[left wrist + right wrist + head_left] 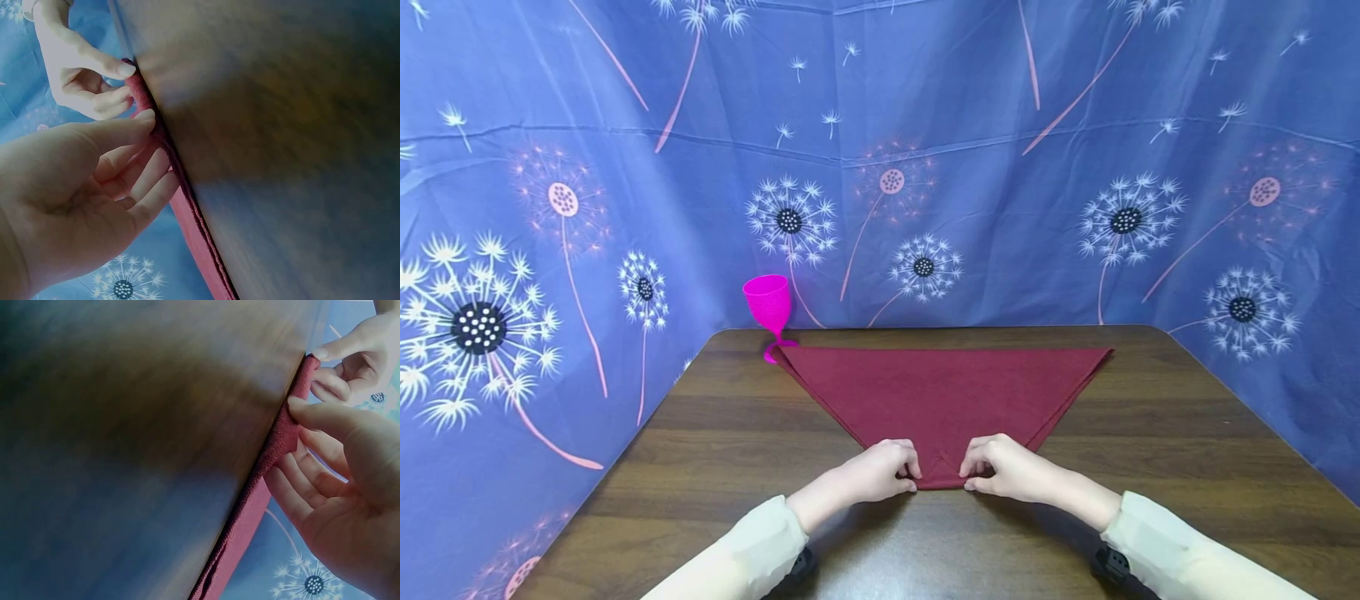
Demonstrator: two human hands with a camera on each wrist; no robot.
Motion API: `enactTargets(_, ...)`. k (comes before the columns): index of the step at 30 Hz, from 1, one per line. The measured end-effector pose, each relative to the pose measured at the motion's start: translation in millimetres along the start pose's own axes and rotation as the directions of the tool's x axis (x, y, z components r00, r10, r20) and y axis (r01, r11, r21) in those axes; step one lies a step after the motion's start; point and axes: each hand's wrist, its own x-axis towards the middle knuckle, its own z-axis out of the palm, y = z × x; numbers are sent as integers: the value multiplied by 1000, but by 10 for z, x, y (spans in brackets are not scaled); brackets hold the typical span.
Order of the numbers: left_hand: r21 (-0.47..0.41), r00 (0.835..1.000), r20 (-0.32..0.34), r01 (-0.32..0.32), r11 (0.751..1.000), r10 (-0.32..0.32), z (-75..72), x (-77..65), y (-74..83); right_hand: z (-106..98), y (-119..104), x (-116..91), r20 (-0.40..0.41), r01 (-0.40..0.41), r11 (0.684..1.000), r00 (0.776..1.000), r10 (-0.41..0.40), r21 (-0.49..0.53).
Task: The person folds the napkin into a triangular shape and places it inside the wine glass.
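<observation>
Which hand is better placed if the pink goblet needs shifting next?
Probably the left hand: the pink goblet stands far left, farther from the right hand. Both pinch the folded maroon cloth.

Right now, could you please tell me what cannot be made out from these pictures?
Pink goblet, bottom of its bowl: head view, hidden by its own wall.
Goblet's base, partly: head view, behind the cloth's corner.
Red cloth, underside: head view, hidden by its top layer.
Left sleeve and right sleeve, upper ends: head view, cut off by the bottom edge.
</observation>
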Motion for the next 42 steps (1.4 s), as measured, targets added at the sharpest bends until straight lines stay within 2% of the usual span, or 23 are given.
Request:
enactTargets(5,25,1000,-25,-10,1000,10,6,-12,12,12,26,5,-37,31,999,999,-32,-9)
enactTargets(10,-8,1000,-5,17,1000,-17,0,-15,19,17,36,2,-58,57,998,997,-58,-20)
enactTargets(21,24,998,-46,-46,999,47,13,7,-9,-9,13,6,-40,27,998,999,-30,-62)
enactTargets(28,-55,999,-30,-28,998,26,3,15,1,-12,1,4,-25,13,999,1000,-14,-39)
enactTargets(33,18,999,-4,-37,999,37,-7,5,15,-16,-7,16,9,-33,999,999,33,0)
enactTargets(38,-19,1000,11,11,1000,-11,0,10,17,-28,-21,19,36,-96,994,995,94,55)
enactTargets(42,-38,998,4,64,997,-64,8,11,11,-27,-27,18,33,-105,991,994,103,77)
